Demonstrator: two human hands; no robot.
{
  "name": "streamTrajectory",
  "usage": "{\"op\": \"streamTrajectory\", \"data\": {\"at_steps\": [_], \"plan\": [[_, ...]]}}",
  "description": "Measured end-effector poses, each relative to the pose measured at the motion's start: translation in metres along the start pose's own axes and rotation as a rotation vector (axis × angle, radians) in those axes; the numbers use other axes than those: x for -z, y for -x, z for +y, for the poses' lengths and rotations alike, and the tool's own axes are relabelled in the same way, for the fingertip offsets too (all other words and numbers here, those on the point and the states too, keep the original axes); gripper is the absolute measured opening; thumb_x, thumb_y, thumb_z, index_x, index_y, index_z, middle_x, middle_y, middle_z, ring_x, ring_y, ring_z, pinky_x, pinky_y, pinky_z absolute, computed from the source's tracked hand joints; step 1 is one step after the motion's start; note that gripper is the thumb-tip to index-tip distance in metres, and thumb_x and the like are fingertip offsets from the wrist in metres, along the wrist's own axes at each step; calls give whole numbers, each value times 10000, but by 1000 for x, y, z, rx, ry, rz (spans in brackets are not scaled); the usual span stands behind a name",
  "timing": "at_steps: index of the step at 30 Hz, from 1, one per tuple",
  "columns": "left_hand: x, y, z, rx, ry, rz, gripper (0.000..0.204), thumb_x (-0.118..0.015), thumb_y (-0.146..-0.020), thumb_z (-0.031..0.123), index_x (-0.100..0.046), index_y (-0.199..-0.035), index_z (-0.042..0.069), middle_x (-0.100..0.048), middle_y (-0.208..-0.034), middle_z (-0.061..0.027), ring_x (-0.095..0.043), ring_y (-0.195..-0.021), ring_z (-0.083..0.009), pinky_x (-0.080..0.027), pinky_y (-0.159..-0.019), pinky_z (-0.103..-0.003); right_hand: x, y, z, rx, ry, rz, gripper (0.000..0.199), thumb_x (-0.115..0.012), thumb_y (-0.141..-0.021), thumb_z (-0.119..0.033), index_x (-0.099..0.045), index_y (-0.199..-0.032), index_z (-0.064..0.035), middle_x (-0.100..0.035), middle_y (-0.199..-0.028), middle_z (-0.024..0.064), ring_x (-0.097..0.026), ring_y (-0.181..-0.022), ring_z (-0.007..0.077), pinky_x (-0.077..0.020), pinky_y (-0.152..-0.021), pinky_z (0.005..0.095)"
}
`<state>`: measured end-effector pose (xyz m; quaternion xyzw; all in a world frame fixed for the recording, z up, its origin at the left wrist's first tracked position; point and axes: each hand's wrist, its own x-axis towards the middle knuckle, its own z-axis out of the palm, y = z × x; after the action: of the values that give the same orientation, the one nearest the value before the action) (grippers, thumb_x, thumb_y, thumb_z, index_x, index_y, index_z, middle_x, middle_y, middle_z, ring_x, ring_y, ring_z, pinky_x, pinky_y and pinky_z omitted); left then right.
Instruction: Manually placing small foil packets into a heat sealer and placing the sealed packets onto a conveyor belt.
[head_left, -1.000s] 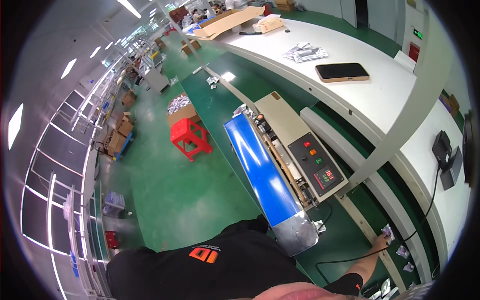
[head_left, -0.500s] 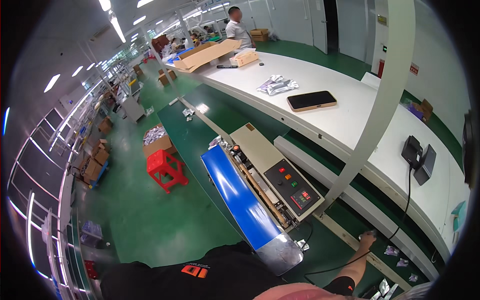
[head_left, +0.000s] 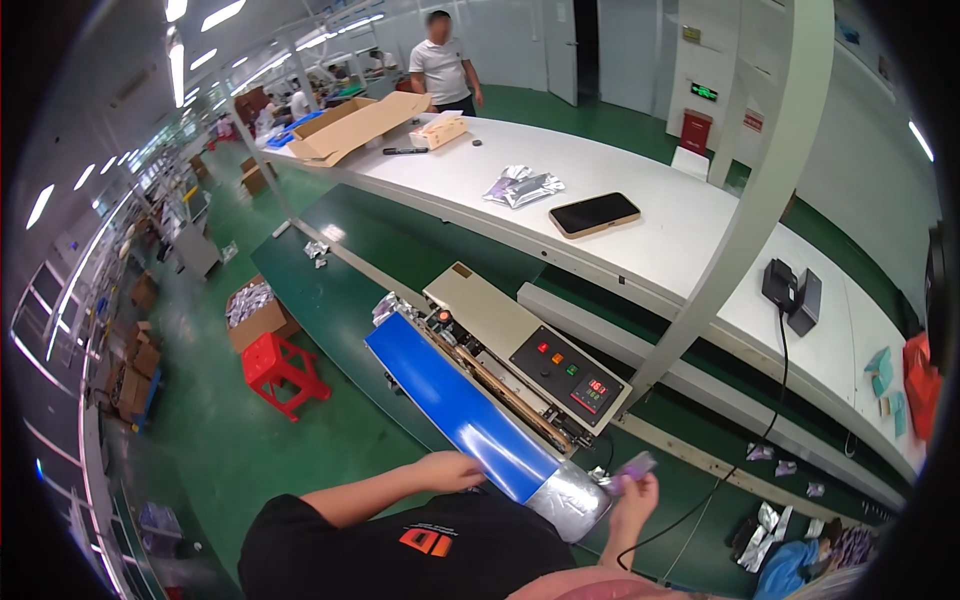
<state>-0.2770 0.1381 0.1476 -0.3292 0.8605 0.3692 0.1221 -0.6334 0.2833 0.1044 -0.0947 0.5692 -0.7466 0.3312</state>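
A band sealing machine with a beige body [head_left: 490, 300] and a blue conveyor belt [head_left: 450, 400] stands on a green table [head_left: 340, 290]. My right hand [head_left: 634, 500] is closed on a small silver and purple foil packet [head_left: 634, 468], just beyond the belt's metal end plate [head_left: 568, 502]. My left hand [head_left: 452, 471] is at the near edge of the belt, its fingers too unclear to read. Buttons and a lit red display sit on the machine's black control panel [head_left: 568, 370].
A white bench [head_left: 660, 250] behind the machine carries a phone [head_left: 595, 214], foil packets [head_left: 525, 187] and an open carton [head_left: 350, 130]. A grey post [head_left: 740, 220] rises beside the machine. A black cable [head_left: 765, 430] hangs nearby. A red stool [head_left: 282, 373] stands left; another person stands beyond the bench.
My right hand has come in from the far right to the belt's end, with the packet now visible in it. My left hand has come into view beside the belt. The view has shifted.
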Motion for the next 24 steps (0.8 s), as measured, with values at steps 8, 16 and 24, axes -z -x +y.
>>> {"op": "streamTrajectory", "data": {"at_steps": [8, 16, 24], "plan": [[-8, -100, 87, -275, 914, 7, 264, -636, -930, 242, -673, -971, -16, -648, -795, 6, -538, -716, -45, -444, -623, -232, -78, 85, 16, -140, -144, -229, 191, -580, -886, 44, -552, -1069, -7, -630, -980, 74, -625, -860, 137, -523, -774, 263], [-24, -99, 74, -54, 1113, 2, 253, -665, -904, 259, -733, -871, 17, -624, -701, 26, -507, -639, -36, -402, -556, -221, -80, 89, 25, -305, -179, -64, 38, -602, -907, -43, -598, -933, -16, -620, -857, 37, -596, -760, 118, -504, -689, 256], [-39, -122, 63, -140, 530, 253, 268, -601, -843, 251, -679, -767, 6, -657, -732, -152, -610, -648, -238, -456, -599, -382, -82, 81, 41, -207, 357, 85, 159, -620, -891, -145, -627, -804, -13, -537, -691, -19, -451, -636, 61, -356, -555, 234]]}}
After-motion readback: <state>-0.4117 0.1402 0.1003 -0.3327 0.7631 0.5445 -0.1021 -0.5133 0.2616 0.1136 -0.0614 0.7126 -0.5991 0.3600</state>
